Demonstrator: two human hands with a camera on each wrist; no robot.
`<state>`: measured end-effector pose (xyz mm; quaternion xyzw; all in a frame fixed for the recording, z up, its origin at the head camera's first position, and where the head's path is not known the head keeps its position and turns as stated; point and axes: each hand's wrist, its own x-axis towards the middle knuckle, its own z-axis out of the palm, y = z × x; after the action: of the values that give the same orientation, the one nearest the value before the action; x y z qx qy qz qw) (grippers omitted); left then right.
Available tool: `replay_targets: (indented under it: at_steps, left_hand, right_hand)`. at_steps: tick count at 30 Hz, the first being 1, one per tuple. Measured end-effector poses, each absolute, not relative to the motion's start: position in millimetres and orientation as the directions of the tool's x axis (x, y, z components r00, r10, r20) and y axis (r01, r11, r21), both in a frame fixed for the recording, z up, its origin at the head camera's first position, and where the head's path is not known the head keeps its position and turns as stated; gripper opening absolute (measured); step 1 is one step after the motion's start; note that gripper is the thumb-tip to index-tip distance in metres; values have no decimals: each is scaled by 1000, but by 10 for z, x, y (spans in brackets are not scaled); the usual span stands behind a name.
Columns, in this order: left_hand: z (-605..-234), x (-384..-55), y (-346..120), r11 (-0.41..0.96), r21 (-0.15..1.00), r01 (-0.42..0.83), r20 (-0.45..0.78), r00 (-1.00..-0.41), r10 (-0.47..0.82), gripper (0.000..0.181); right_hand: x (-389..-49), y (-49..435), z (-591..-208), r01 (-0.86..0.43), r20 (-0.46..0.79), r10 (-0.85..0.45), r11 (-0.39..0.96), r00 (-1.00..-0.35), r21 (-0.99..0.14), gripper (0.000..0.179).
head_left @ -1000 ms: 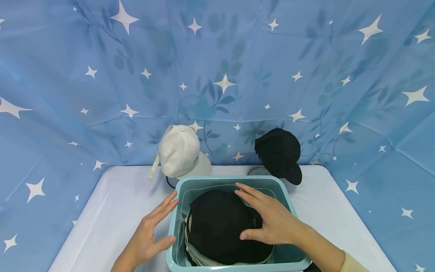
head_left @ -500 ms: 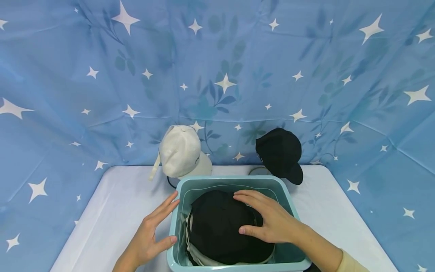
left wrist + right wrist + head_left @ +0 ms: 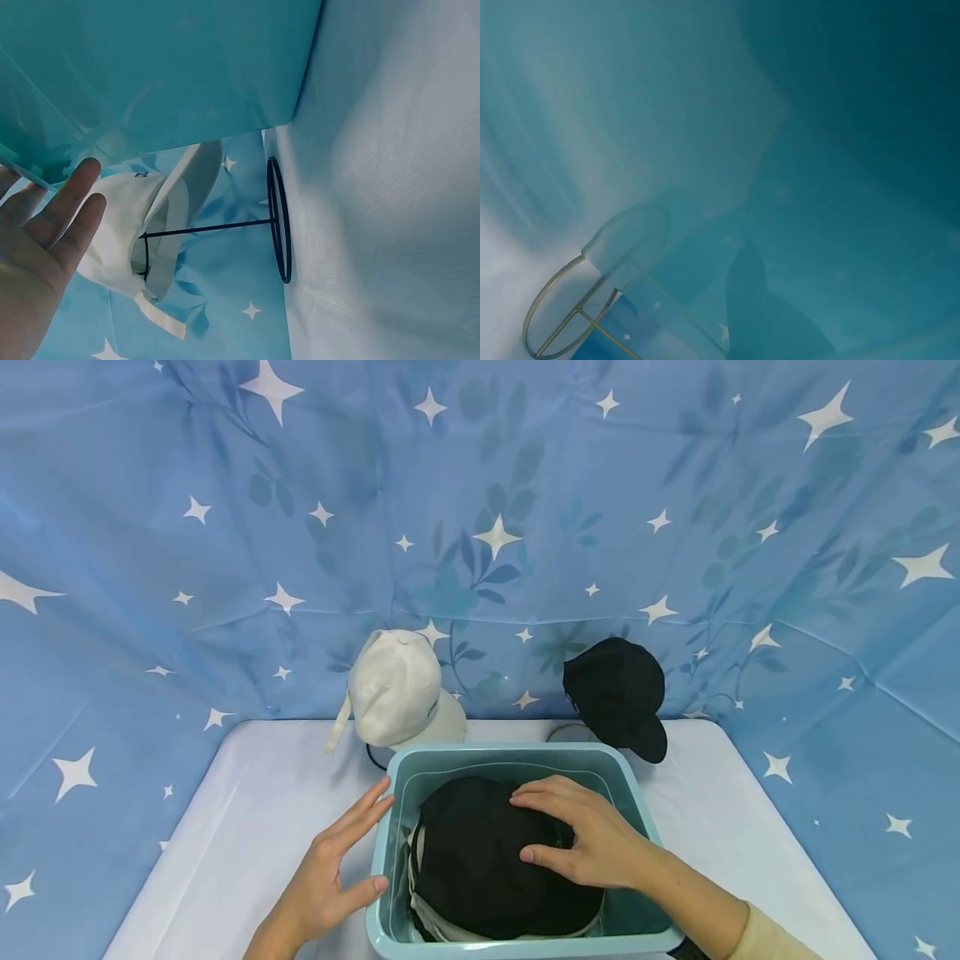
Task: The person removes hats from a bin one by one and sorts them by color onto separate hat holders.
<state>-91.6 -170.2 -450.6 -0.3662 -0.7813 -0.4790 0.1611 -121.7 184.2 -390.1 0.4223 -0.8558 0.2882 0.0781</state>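
Observation:
A light-blue plastic bin (image 3: 652,820) stands at the table's front middle. In it lies a black hat (image 3: 480,860) on top of others, with pale brim edges (image 3: 442,929) showing under it. My right hand (image 3: 592,837) is over the right part of the black hat, palm down, fingers lightly bent and thumb held apart from them. My left hand (image 3: 322,881) is at the bin's left side, its straight fingertips and thumb right at the rim. In the left wrist view, the fingers (image 3: 69,202) reach up beside the bin's wall (image 3: 172,82). The right wrist view shows no hand.
Behind the bin, a white cap (image 3: 397,689) hangs on a black wire stand (image 3: 217,227). Farther right, a black cap (image 3: 617,697) is on a brass-coloured wire stand (image 3: 551,289). A blue star-print curtain (image 3: 480,485) closes off the back and sides of the white table (image 3: 262,793).
My right hand's fingers have drawn together and bent more, and the hand has shifted slightly left over the black hat. My left hand stays at the rim.

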Motion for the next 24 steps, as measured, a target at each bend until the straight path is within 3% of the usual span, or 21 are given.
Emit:
replay_targets:
  at_steps: [14, 24]
  left_hand:
    - [-4495, -922, -1699, 282, 640, 715, 588, -692, 418, 76]
    - [-4495, -914, -1702, 287, 653, 701, 575, -706, 413, 76]
  right_hand:
    - [-1270, 1802, -3960, -811, 477, -663, 395, -577, -432, 32]
    - [-1254, 1762, -3954, -783, 425, -680, 378, -597, -495, 27]
